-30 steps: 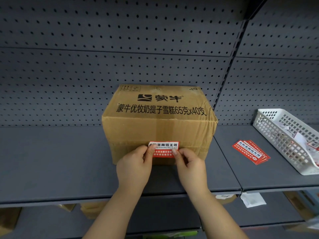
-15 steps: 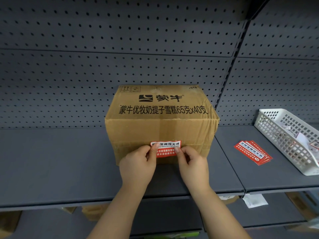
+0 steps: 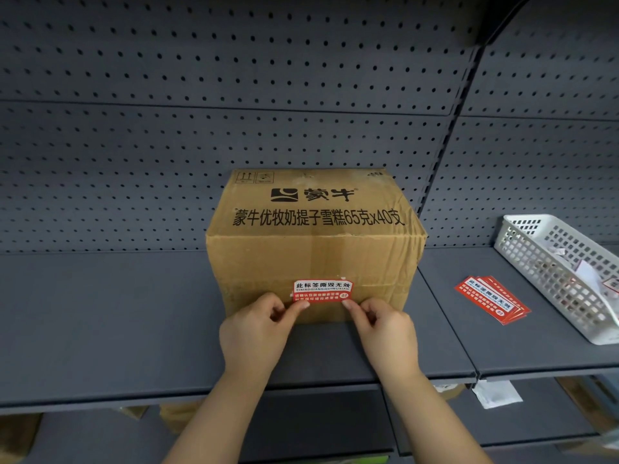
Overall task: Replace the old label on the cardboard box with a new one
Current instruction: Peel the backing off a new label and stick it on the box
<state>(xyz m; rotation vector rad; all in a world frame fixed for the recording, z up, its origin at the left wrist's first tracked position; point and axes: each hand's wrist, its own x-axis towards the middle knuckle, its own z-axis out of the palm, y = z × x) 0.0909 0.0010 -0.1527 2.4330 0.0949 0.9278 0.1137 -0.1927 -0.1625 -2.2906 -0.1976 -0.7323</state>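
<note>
A brown cardboard box [image 3: 315, 249] with black print stands on the grey shelf [image 3: 100, 323]. A red and white label [image 3: 322, 291] lies flat on its front face, low and near the middle. My left hand [image 3: 258, 333] has its thumb tip on the label's lower left corner, the other fingers curled. My right hand [image 3: 385, 333] touches the lower right corner with its thumb, fingers curled too. Both hands sit just below the label, in front of the box.
A small stack of red labels [image 3: 490, 299] lies on the shelf to the right. A white plastic basket [image 3: 549, 272] with paper scraps stands at the far right. A perforated back panel rises behind the box. Cardboard boxes and a white paper sit on the lower shelf.
Both thumbs have slid down from the label's side edges to its lower corners, so the whole label now shows. The box has not moved on the shelf.
</note>
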